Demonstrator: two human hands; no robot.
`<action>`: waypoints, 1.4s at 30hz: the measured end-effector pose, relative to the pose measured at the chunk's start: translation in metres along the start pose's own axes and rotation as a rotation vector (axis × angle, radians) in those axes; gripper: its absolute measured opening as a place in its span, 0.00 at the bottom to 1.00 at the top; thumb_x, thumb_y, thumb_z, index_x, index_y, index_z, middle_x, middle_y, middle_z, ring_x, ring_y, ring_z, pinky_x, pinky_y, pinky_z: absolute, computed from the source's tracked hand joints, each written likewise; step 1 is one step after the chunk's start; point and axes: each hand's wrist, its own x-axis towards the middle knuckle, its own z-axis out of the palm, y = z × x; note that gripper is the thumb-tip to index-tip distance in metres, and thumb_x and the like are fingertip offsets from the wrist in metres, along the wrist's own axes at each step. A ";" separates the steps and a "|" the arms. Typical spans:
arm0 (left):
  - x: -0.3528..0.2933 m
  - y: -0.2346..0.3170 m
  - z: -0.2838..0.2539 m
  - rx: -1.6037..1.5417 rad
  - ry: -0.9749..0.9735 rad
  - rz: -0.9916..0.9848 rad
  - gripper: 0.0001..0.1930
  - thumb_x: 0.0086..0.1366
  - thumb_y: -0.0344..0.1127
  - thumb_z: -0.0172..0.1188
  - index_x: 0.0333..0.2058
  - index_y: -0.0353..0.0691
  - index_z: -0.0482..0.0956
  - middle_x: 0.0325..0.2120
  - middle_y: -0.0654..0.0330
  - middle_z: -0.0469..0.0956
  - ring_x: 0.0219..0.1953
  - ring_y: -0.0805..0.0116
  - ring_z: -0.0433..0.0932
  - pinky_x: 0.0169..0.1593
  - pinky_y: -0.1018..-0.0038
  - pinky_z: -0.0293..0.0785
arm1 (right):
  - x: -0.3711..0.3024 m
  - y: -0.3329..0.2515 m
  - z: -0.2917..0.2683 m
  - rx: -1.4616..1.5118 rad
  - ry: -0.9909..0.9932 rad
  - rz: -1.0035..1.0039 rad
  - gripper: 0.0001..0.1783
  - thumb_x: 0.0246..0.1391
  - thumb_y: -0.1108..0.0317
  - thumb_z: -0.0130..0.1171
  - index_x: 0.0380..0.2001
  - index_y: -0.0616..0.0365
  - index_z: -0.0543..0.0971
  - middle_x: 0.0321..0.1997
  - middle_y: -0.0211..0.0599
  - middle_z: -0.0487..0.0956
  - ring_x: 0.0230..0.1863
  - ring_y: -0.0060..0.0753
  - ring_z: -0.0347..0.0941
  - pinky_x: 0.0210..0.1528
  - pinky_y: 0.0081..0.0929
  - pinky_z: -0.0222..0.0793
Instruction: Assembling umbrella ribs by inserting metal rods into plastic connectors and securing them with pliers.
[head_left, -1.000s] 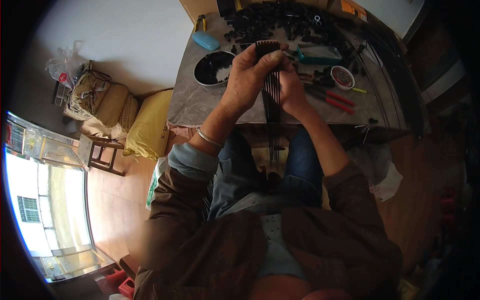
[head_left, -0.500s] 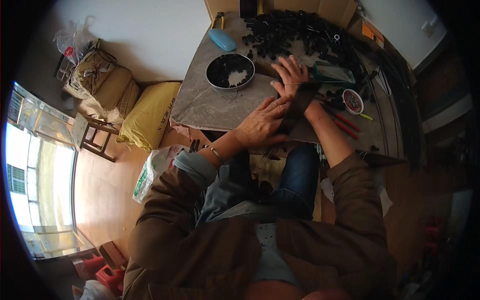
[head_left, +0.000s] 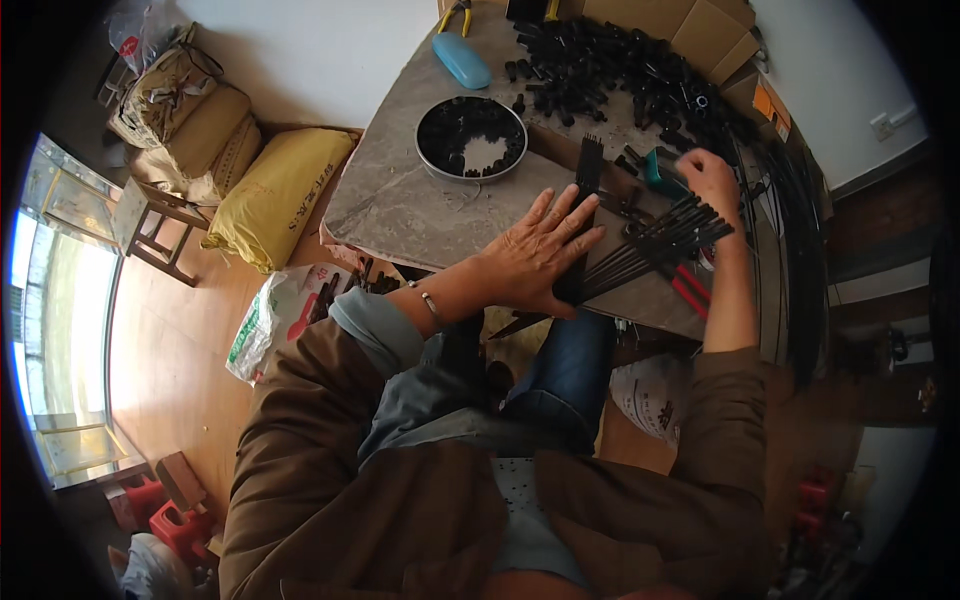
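Note:
My left hand (head_left: 548,248) lies with spread fingers on a flat black bar (head_left: 590,165) that has thin prongs at its far end. From under that hand several thin black rods (head_left: 655,245) fan out to the right, passing by my right wrist. My right hand (head_left: 712,182) is curled beside a small green tray (head_left: 660,174); whatever its fingers hold, if anything, is hidden. A round pan (head_left: 486,154) of small black parts stands left of the bar. Two red-handled tools (head_left: 690,290) lie below the right hand, partly covered by the rods.
A heap of black tubular parts (head_left: 610,70) covers the table's far side, against cardboard (head_left: 705,35). A blue case (head_left: 461,60) and yellow-handled pliers (head_left: 458,15) lie far left. Long black strips (head_left: 800,260) hang over the right edge. Yellow sacks (head_left: 275,195) stand left of the table (head_left: 385,205).
My right hand has left my left hand's side, moved right to the green tray and curled its fingers. The black rods now show fanned out. My view has shifted slightly.

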 end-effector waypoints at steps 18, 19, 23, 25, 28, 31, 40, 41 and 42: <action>-0.012 0.008 -0.006 -0.092 -0.059 -0.089 0.51 0.43 0.59 0.68 0.61 0.34 0.60 0.66 0.45 0.47 0.69 0.46 0.42 0.68 0.56 0.42 | -0.004 0.017 -0.009 -0.146 -0.141 -0.242 0.05 0.53 0.65 0.55 0.31 0.54 0.76 0.31 0.35 0.75 0.36 0.43 0.74 0.38 0.36 0.68; -0.013 0.009 -0.007 -0.100 -0.059 -0.090 0.51 0.43 0.60 0.67 0.61 0.34 0.59 0.66 0.46 0.47 0.69 0.47 0.42 0.68 0.56 0.42 | -0.003 0.019 -0.012 -0.168 -0.091 -0.272 0.05 0.53 0.66 0.55 0.32 0.54 0.75 0.31 0.36 0.75 0.36 0.44 0.74 0.38 0.37 0.68; -0.013 0.008 -0.008 -0.110 -0.076 -0.102 0.51 0.44 0.60 0.67 0.61 0.35 0.59 0.66 0.46 0.47 0.69 0.48 0.42 0.68 0.55 0.41 | 0.003 0.020 -0.018 -0.200 0.076 -0.273 0.05 0.57 0.66 0.52 0.34 0.55 0.73 0.34 0.39 0.76 0.38 0.45 0.74 0.39 0.38 0.68; -0.014 0.008 -0.009 -0.112 -0.079 -0.102 0.50 0.44 0.60 0.66 0.61 0.36 0.59 0.66 0.47 0.47 0.69 0.48 0.43 0.68 0.54 0.41 | 0.004 0.000 -0.019 -0.133 0.169 -0.309 0.05 0.58 0.67 0.51 0.35 0.55 0.73 0.37 0.40 0.77 0.40 0.45 0.75 0.40 0.37 0.69; -0.014 0.008 -0.013 -0.114 -0.076 -0.119 0.50 0.44 0.59 0.67 0.61 0.36 0.59 0.66 0.47 0.48 0.69 0.48 0.43 0.68 0.54 0.42 | -0.010 -0.051 0.008 0.143 0.092 -0.505 0.05 0.54 0.72 0.55 0.35 0.58 0.75 0.34 0.40 0.77 0.37 0.45 0.75 0.39 0.33 0.69; -0.011 0.007 -0.011 -0.137 -0.080 -0.121 0.50 0.44 0.58 0.68 0.61 0.36 0.59 0.66 0.47 0.48 0.69 0.48 0.43 0.68 0.53 0.42 | -0.014 -0.073 0.036 0.302 -0.051 -0.510 0.04 0.52 0.72 0.56 0.33 0.58 0.75 0.33 0.39 0.76 0.37 0.44 0.74 0.38 0.33 0.69; -0.010 0.004 -0.011 -0.147 -0.046 -0.131 0.48 0.44 0.57 0.68 0.59 0.34 0.62 0.66 0.46 0.48 0.69 0.46 0.44 0.68 0.54 0.44 | -0.015 -0.077 0.064 0.196 0.078 -0.526 0.02 0.54 0.73 0.53 0.32 0.59 0.72 0.32 0.38 0.74 0.38 0.46 0.72 0.39 0.36 0.67; -0.010 0.004 -0.010 -0.150 -0.044 -0.130 0.48 0.44 0.57 0.68 0.59 0.34 0.62 0.66 0.46 0.48 0.69 0.46 0.44 0.68 0.54 0.44 | -0.016 -0.075 0.066 0.193 0.077 -0.526 0.02 0.54 0.73 0.53 0.32 0.59 0.72 0.32 0.38 0.74 0.38 0.46 0.72 0.39 0.36 0.67; -0.011 0.004 -0.009 -0.150 -0.045 -0.126 0.48 0.44 0.57 0.68 0.59 0.34 0.62 0.66 0.46 0.49 0.68 0.45 0.45 0.68 0.54 0.44 | -0.019 -0.072 0.067 0.225 0.065 -0.511 0.02 0.54 0.73 0.52 0.31 0.59 0.71 0.32 0.38 0.74 0.38 0.46 0.72 0.39 0.36 0.67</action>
